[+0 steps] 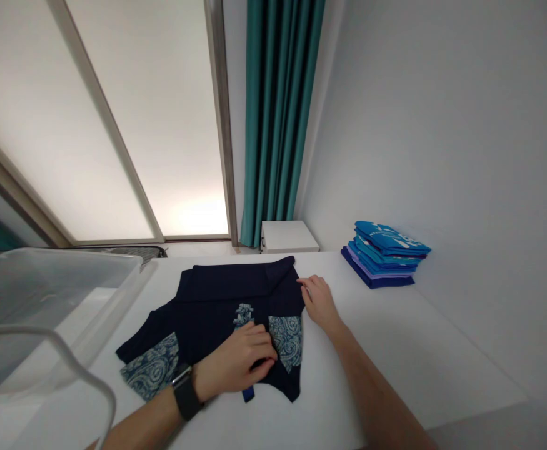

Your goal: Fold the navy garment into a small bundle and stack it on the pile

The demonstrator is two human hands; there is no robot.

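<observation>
A dark navy garment (217, 306) with pale blue patterned cuffs lies partly folded on the white table (395, 350). My left hand (238, 365), with a dark watch on its wrist, presses on the garment near its lower edge, fingers curled and pinching the cloth beside a patterned patch. My right hand (317, 300) rests flat at the garment's right edge, fingers stretched toward the folded sleeve.
A stack of folded blue and purple clothes (386, 253) sits at the table's far right by the wall. A clear plastic bin (43, 306) stands at the left. A small white box (287, 236) and a teal curtain (277, 119) are behind the table.
</observation>
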